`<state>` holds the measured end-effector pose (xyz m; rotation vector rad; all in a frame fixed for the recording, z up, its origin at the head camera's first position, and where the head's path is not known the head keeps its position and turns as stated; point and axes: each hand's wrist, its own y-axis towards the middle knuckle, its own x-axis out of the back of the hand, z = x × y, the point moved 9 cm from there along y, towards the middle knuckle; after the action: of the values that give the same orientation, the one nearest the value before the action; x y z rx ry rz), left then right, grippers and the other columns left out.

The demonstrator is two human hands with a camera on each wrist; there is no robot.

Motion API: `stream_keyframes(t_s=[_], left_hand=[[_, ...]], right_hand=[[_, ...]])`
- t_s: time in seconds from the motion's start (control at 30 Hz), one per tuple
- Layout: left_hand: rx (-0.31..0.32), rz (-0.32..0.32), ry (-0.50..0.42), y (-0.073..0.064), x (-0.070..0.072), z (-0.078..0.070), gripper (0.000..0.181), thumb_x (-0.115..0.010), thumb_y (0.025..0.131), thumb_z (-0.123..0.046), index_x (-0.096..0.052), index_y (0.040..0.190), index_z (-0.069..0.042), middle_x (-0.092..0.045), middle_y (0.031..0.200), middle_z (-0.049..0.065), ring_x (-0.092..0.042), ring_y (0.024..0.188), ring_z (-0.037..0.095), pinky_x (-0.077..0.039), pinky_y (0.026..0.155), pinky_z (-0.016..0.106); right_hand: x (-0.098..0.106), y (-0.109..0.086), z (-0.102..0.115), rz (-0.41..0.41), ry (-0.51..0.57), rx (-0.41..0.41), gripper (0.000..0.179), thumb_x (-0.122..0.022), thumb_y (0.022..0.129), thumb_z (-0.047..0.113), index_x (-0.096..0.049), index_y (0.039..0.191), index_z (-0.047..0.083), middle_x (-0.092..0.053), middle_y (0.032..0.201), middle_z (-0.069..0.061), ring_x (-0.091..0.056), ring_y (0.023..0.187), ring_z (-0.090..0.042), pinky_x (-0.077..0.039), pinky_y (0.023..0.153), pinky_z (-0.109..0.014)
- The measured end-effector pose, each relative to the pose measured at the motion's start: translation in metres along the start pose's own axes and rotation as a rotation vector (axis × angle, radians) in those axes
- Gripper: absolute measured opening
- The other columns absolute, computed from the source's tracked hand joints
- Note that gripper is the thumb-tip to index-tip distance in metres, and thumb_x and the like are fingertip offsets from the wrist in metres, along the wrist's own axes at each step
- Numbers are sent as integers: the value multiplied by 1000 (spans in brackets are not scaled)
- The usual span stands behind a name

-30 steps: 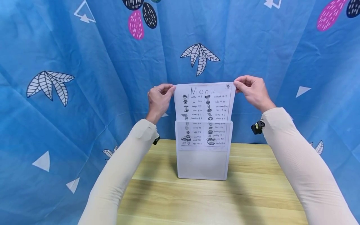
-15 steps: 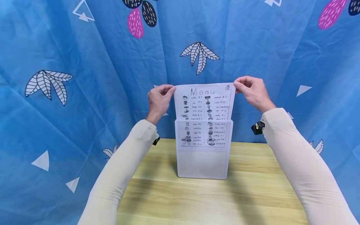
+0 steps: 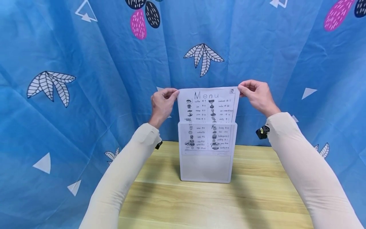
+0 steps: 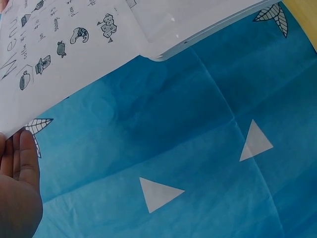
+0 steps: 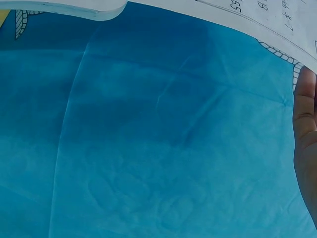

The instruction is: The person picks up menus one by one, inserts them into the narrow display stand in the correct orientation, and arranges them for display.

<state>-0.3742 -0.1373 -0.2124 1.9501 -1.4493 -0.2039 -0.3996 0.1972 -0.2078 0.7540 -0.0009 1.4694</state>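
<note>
A white menu sheet (image 3: 207, 105) with small drawings and prices stands upright, its lower part inside a clear plastic sign holder (image 3: 205, 168). The holder stands on the table, and the sheet's bottom edge is visible partway down inside it. My left hand (image 3: 163, 105) pinches the sheet's top left corner between thumb and fingers. At the top right corner my right hand (image 3: 258, 97) pinches it likewise. In the left wrist view, the holder's rim (image 4: 163, 52) shows beside the drawings. Only part of each hand appears in its wrist view.
A light wooden table (image 3: 206, 203) lies beneath the holder. Close behind it hangs a blue patterned curtain (image 3: 206, 31), which also runs along the left and right sides. A small black device (image 3: 262, 131) sits on the right wrist.
Both hands have lowered slightly with the menu sheet, which has slid a little deeper into the holder. The holder stays in place.
</note>
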Motion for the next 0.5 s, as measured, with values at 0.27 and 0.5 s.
stream_keyframes(t_s=[0.27,0.5], left_hand=[[1,10,-4,-3,-1,0,20,-68,97,-19,-76,105,-3,-72,97,11,-67,85,20,-56,76,29],[1,10,-3,-3,-1,3,19,-69,96,-19,-76,106,-3,-73,99,10,-67,86,19,-55,77,29]], right_hand=[[-1,-3,0,-4,7,3,31,-64,99,29,-69,110,0,-70,91,5,-67,81,-7,-49,79,-21],[-1,-4,-2,-7,9,8,31,-64,99,28,-69,110,0,-71,90,6,-67,80,-6,-50,79,-21]])
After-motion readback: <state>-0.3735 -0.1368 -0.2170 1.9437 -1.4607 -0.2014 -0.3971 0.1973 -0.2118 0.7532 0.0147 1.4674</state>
